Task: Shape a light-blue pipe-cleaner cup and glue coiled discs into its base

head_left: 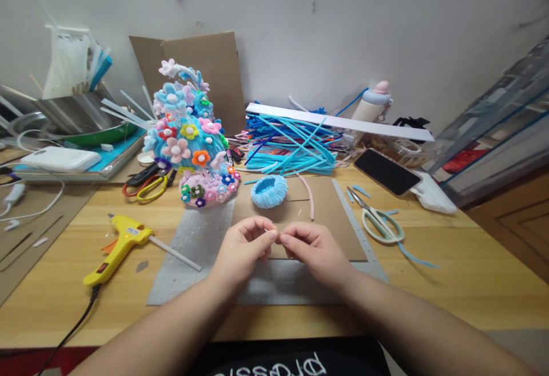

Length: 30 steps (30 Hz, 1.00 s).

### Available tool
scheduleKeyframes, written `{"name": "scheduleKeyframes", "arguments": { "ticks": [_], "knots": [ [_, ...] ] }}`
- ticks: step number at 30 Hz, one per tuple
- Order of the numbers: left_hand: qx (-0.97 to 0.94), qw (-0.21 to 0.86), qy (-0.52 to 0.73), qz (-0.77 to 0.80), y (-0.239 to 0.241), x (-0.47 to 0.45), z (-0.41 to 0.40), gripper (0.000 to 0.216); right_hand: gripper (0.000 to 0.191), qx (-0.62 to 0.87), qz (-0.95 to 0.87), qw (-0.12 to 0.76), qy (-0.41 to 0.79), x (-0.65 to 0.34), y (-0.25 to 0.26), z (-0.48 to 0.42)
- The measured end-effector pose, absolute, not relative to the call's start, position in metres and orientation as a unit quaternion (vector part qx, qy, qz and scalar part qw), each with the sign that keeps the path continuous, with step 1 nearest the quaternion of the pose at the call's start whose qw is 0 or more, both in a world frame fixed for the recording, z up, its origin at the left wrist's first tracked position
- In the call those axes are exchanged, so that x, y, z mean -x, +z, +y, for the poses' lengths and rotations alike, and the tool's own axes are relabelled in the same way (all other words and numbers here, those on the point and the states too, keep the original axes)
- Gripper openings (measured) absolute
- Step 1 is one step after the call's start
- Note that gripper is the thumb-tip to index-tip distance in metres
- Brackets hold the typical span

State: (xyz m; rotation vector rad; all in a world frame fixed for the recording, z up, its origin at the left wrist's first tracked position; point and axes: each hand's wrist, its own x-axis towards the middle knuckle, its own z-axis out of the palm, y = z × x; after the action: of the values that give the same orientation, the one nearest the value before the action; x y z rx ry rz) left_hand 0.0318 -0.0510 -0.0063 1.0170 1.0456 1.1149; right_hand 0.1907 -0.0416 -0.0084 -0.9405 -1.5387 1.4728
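My left hand [251, 244] and my right hand [312, 249] meet over the cardboard sheet [338, 221], thumbs and forefingers pinched close together. Something tiny and pale is just visible at the left fingertips; its kind is hidden by my fingers. Just beyond them sits a light blue fuzzy cup shape [269, 192], wound from pipe cleaners, its opening tilted toward the left. A pink pipe cleaner [307, 193] lies curved on the cardboard to its right. Under the cardboard is a grey cutting mat [180, 273].
A yellow glue gun [122, 244] lies left, its glue stick pointing toward the mat. Behind stand a flower-covered pipe-cleaner piece [189, 135] and a pile of blue pipe cleaners [291, 147]. Scissors [381, 221], blue offcuts and a phone [388, 171] lie right.
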Motion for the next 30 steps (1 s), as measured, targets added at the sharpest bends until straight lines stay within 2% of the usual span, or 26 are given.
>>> {"name": "scheduleKeyframes", "arguments": {
  "ticks": [4, 10, 13, 24, 30],
  "knots": [
    [-0.501, 0.58, 0.456, 0.453, -0.006, -0.028, -0.05, 0.021, 0.019, 0.356, -0.514, 0.372, 0.686, -0.194, -0.009, -0.039],
    [-0.743, 0.299, 0.415, 0.432, -0.001, -0.02, -0.05, 0.009, 0.015, 0.36, -0.487, 0.343, 0.718, -0.199, -0.005, -0.035],
    [-0.784, 0.234, 0.414, 0.399, -0.002, -0.018, -0.05, 0.008, 0.014, 0.377, -0.508, 0.333, 0.699, -0.201, -0.002, -0.034],
    [-0.782, 0.218, 0.422, 0.404, -0.003, -0.021, -0.054, 0.007, 0.015, 0.401, -0.547, 0.332, 0.656, -0.2, 0.004, -0.035],
    [-0.77, 0.231, 0.429, 0.412, -0.003, -0.02, -0.055, 0.011, 0.014, 0.377, -0.513, 0.328, 0.698, -0.2, 0.0, -0.034]
  ]
}}
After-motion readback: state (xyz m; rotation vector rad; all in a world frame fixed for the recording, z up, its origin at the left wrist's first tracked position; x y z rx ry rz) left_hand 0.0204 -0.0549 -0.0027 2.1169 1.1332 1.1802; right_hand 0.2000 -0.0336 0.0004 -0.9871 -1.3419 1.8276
